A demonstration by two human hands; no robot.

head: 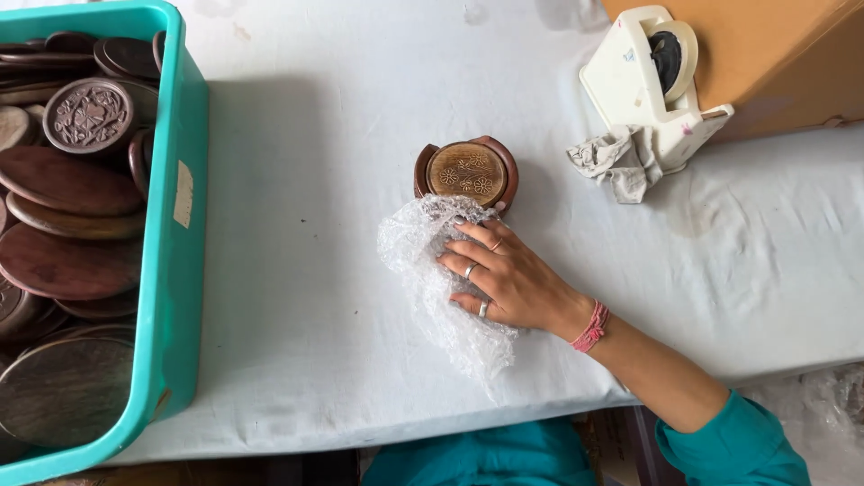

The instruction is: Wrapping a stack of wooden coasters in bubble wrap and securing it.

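My right hand (506, 277) lies flat, fingers spread, on a sheet of clear bubble wrap (430, 279) spread on the white-covered table (306, 270). Just beyond my fingertips stands a small round wooden coaster holder (466, 171) with a carved floral coaster on top; the wrap's far edge touches its base. Rings are on my fingers and a pink band circles the wrist. My left hand is out of sight.
A teal plastic tub (175, 225) at the left holds several dark round wooden discs, some carved. A white tape dispenser (652, 76) with a crumpled cloth (616, 162) sits at the back right, beside a brown cardboard box (774, 54).
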